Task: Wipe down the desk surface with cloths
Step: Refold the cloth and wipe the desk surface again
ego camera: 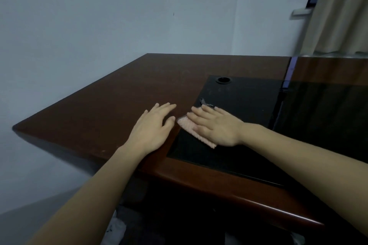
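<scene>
While your left hand (153, 128) lies flat on the brown tabletop (103, 109), fingers straight and slightly spread, it holds nothing. Just beside it, your right hand (215, 126) presses down with straight fingers on a pink cloth (187, 124), pinning it flat rather than gripping it. Cloth position: straddling the edge where brown wood meets the black inset panel (243, 95). Cable hole (223, 80): far end of panel. No readable writing or labels.
</scene>
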A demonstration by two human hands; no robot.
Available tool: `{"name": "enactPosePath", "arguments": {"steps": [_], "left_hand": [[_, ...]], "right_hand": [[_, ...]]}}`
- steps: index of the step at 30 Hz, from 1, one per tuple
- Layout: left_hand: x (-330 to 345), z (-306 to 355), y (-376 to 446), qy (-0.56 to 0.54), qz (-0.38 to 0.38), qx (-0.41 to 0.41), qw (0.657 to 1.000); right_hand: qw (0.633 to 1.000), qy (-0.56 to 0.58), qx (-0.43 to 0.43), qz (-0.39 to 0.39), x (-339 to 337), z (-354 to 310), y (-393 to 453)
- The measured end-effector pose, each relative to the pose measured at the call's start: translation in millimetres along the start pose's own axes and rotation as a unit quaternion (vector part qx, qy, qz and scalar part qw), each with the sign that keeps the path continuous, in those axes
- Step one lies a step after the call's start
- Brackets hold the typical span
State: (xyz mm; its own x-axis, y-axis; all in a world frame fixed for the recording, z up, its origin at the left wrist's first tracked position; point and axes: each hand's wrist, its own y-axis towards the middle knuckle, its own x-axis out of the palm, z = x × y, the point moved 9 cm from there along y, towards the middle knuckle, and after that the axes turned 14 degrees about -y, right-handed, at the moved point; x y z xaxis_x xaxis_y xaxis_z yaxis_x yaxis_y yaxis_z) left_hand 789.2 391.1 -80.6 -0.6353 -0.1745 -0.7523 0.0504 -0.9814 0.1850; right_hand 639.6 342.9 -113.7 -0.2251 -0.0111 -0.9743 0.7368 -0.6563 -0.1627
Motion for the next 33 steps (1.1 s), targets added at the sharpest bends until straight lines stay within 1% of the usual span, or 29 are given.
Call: {"name": "enactPosePath", "arguments": {"steps": [4,6,8,11,15,17,19,22,28,31,33], "left_hand": [[8,3,5,-0.020,0.004,0.001,1.000],[17,6,6,-0.014,-0.009,0.005,1.000],[25,6,6,0.013,-0.023,0.009,1.000],[24,3,6,0.025,-0.025,-0.002,0.999],[25,5,3,0.036,-0.028,0.000,0.999],[25,6,2,0.035,-0.024,-0.004,0.999],[24,6,2,0.032,-0.021,-0.009,0.999],[25,5,3,0.034,-0.022,-0.012,0.999],[27,5,4,0.043,-0.021,-0.005,0.999],[27,5,4,0.045,-0.014,0.000,0.999],[26,5,4,0.046,-0.010,0.000,0.999]], "right_hand": [[0.997,-0.010,-0.080,0.007,5,-27,-54],[0.994,-0.002,-0.105,0.006,8,-30,-73],[0.994,-0.001,-0.111,-0.002,11,-22,-79],[0.997,-0.015,-0.076,-0.004,13,9,-60],[1.000,-0.008,0.021,-0.003,15,66,-18],[0.998,0.005,0.056,0.000,14,79,-5],[0.998,0.012,0.068,-0.003,14,78,-1],[0.999,0.005,0.041,-0.002,11,55,-17],[0.997,-0.017,-0.072,0.015,14,-11,-100],[0.995,-0.014,-0.095,0.005,18,-19,-121],[0.995,-0.008,-0.100,-0.005,18,-15,-117]]}}
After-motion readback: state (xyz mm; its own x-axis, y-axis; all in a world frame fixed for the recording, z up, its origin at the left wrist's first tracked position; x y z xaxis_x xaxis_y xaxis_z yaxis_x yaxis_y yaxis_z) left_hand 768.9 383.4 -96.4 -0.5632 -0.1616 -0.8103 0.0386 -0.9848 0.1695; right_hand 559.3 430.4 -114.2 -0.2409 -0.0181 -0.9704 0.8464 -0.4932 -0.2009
